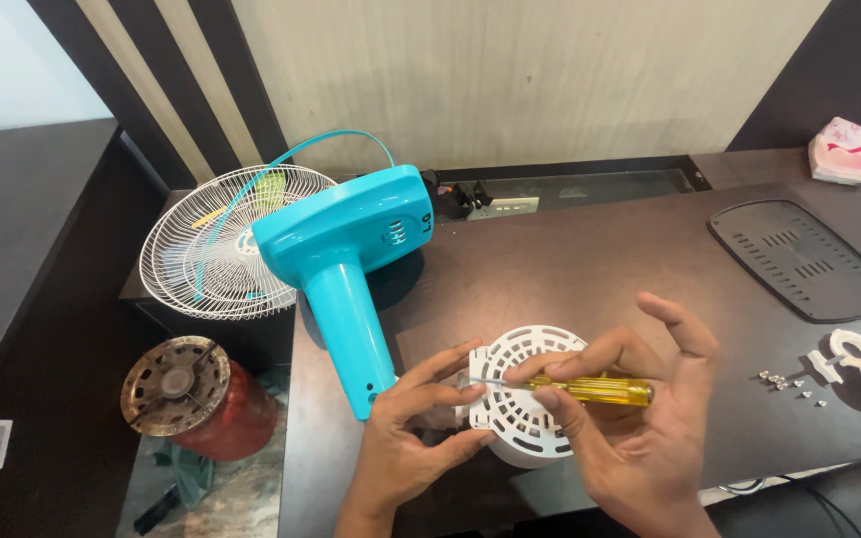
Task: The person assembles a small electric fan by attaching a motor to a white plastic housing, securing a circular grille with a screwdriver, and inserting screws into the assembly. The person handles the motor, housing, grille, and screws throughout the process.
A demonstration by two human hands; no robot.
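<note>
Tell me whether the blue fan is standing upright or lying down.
Lying down. The blue fan rests on its side on the desk, its stem pointing toward the person and its wire guard hanging past the desk's edge.

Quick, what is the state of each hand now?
Left hand: fingers closed on the edge of the white round vented cover.
Right hand: closed grip on the yellow-handled screwdriver, tip at the cover.

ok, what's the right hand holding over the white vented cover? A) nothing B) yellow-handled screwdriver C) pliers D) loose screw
B: the right hand grips a yellow-handled screwdriver, tip at the edge of the white vented cover, which the left hand steadies.
</note>
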